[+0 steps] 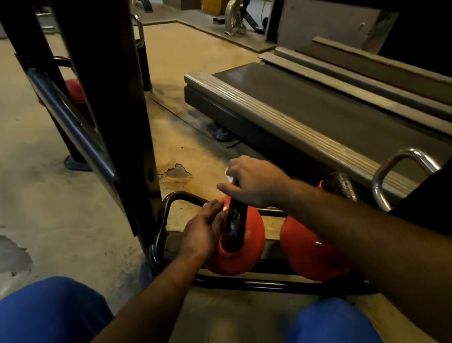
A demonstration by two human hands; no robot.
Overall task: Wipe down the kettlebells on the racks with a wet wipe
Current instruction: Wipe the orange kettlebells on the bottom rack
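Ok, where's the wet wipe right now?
Lower centre of the head view: the wet wipe shows under the right hand, atop the left kettlebell's handle.

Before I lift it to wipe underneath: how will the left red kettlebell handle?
Probably heavy for its size: the red kettlebell looks solid. Its rounded body sits between rack rails, so it may roll. The wet wipe could leave the handle slippery.
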